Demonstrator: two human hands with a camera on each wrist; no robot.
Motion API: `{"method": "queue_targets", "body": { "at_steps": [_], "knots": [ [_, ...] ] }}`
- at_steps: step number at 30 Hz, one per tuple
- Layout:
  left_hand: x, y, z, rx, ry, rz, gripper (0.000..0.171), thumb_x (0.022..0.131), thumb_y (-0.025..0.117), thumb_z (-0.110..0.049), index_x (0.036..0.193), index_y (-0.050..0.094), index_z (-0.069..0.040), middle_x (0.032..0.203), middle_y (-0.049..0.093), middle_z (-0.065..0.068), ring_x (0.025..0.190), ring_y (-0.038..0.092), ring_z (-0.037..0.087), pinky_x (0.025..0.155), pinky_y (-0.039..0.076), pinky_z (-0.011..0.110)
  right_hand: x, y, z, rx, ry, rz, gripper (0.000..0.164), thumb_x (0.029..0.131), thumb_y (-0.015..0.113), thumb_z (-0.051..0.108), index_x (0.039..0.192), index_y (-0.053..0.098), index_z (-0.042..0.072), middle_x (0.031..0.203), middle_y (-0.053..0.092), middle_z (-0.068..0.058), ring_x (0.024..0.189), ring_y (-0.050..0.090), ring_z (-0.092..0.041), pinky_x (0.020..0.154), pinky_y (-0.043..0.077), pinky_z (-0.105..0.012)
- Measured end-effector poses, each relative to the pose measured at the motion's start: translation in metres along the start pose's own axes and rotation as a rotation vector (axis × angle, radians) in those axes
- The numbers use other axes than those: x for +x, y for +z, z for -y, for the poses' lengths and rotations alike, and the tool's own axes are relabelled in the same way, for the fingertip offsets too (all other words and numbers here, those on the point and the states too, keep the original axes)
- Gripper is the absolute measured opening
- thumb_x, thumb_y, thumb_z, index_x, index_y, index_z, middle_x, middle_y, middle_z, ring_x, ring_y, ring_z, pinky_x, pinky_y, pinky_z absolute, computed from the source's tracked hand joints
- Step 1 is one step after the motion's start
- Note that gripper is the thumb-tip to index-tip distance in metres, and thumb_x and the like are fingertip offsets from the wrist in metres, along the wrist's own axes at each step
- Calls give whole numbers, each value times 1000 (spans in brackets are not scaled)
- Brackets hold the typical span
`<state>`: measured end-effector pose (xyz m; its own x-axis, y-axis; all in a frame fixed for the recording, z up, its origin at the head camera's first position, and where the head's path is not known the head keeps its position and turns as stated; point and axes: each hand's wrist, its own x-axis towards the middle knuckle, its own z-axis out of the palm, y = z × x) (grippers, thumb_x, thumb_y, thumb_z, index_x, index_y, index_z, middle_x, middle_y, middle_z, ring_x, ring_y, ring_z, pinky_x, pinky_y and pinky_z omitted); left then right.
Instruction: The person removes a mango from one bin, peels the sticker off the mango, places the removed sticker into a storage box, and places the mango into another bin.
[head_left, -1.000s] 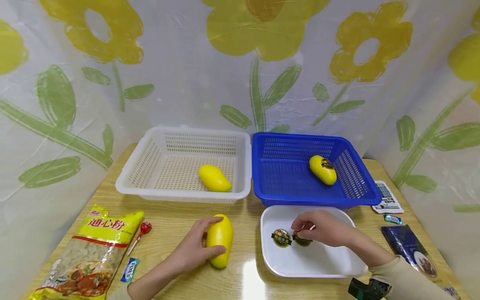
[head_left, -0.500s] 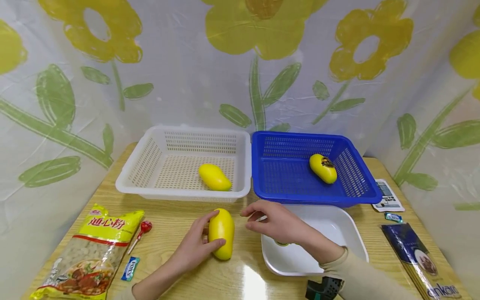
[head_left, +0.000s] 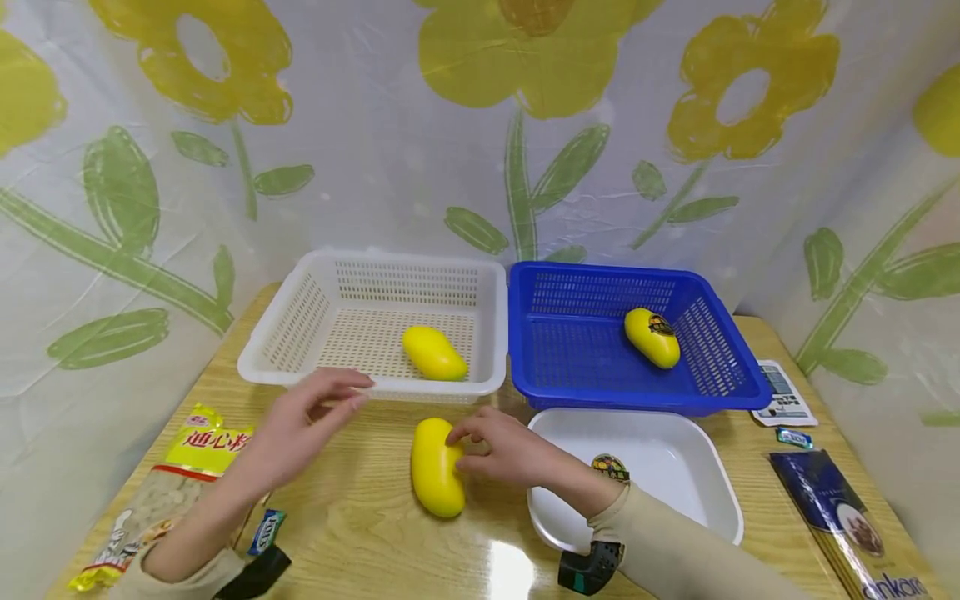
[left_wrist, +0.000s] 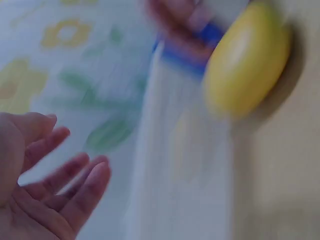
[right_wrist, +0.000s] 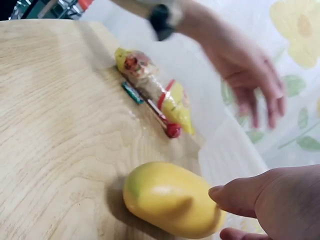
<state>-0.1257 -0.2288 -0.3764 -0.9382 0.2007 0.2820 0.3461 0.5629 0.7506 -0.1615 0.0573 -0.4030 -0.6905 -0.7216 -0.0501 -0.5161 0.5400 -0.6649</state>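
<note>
A plain yellow mango (head_left: 437,467) lies on the wooden table in front of the baskets. My right hand (head_left: 498,450) is at its right side, with bent fingertips touching the skin. In the right wrist view the thumb (right_wrist: 235,196) meets one end of this mango (right_wrist: 170,197). My left hand (head_left: 300,425) is raised left of it, fingers loose and holding nothing. One round dark sticker (head_left: 610,467) shows in the white tray (head_left: 731,500), partly behind the right forearm. Whether the right fingertips hold a sticker, I cannot tell.
A white basket (head_left: 262,358) with a plain mango (head_left: 433,353) stands beside a blue basket (head_left: 547,398), whose mango (head_left: 652,337) bears a sticker. A pasta bag (head_left: 161,500), lollipop (right_wrist: 172,130) and blue-wrapped candy (head_left: 267,532) lie left; several packets, including a dark one (head_left: 832,508), lie right.
My left hand has let go of the mango and lifted away to the left. The right hand has moved left from the tray to the mango, which has tilted slightly.
</note>
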Motion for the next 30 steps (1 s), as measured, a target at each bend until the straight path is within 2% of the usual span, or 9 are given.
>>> {"method": "queue_targets", "body": {
  "at_steps": [2, 5, 7, 9, 11, 15, 18, 23, 30],
  "knots": [
    [10, -27, 9, 78, 55, -83, 20, 99, 59, -15, 115, 68, -7, 122, 62, 9, 108, 59, 16, 85, 46, 12, 3, 2, 1, -10, 3, 0, 29, 89, 68, 17, 116, 67, 8, 112, 59, -11, 105, 56, -28, 86, 46, -32],
    [23, -64, 30, 207, 34, -156, 23, 99, 59, -16, 115, 67, -2, 134, 52, 23, 121, 47, 36, 95, 44, 31, 6, 5, 3, -7, 9, 2, 31, 89, 68, 19, 118, 66, 10, 114, 58, -11, 106, 54, -26, 87, 45, -33],
    [29, -85, 48, 227, -55, -124, 32, 100, 57, -21, 123, 62, 1, 141, 41, 30, 127, 37, 48, 97, 40, 53, 8, 7, 5, -7, 11, 8, 32, 89, 68, 21, 120, 65, 11, 116, 56, -11, 106, 52, -25, 86, 44, -32],
    [33, -101, 69, 187, -166, -44, 43, 102, 53, -28, 133, 53, 2, 145, 33, 34, 129, 30, 55, 91, 34, 68, 11, 9, 7, 0, 16, 21, 32, 91, 68, 22, 121, 64, 13, 119, 54, -10, 104, 52, -23, 85, 44, -31],
    [33, -112, 88, 114, -265, 45, 54, 103, 49, -34, 142, 42, 2, 147, 30, 34, 129, 33, 53, 95, 39, 64, 14, 11, 9, -3, 24, 29, 32, 91, 69, 24, 122, 63, 14, 120, 53, -10, 102, 51, -21, 83, 43, -29],
    [28, -118, 116, -85, -376, 143, 60, 102, 49, -38, 148, 34, -2, 143, 37, 21, 114, 56, 19, 88, 52, 30, 18, 15, 11, -2, 33, 36, 31, 90, 71, 22, 119, 62, 15, 124, 52, -9, 107, 51, -19, 86, 45, -29],
    [25, -116, 131, -261, -377, 169, 50, 102, 52, -29, 144, 39, -5, 132, 46, 5, 98, 60, 1, 82, 53, 19, 20, 16, 11, -14, 34, 40, 30, 89, 72, 19, 117, 60, 16, 127, 52, -9, 111, 50, -18, 89, 45, -30],
    [24, -111, 143, -454, -345, 194, 38, 103, 51, -15, 139, 46, -4, 121, 58, -5, 98, 65, 8, 83, 55, 26, 20, 16, 10, -45, 15, 53, 31, 90, 70, 14, 119, 57, 17, 128, 50, -9, 111, 49, -17, 92, 45, -31],
    [23, -113, 152, -480, -356, 219, 36, 104, 49, -14, 140, 46, -13, 118, 62, -7, 100, 69, 16, 82, 56, 27, 19, 15, 7, -72, -25, 82, 37, 94, 65, 11, 129, 58, 19, 126, 50, -10, 111, 47, -16, 91, 44, -29]
  ]
}}
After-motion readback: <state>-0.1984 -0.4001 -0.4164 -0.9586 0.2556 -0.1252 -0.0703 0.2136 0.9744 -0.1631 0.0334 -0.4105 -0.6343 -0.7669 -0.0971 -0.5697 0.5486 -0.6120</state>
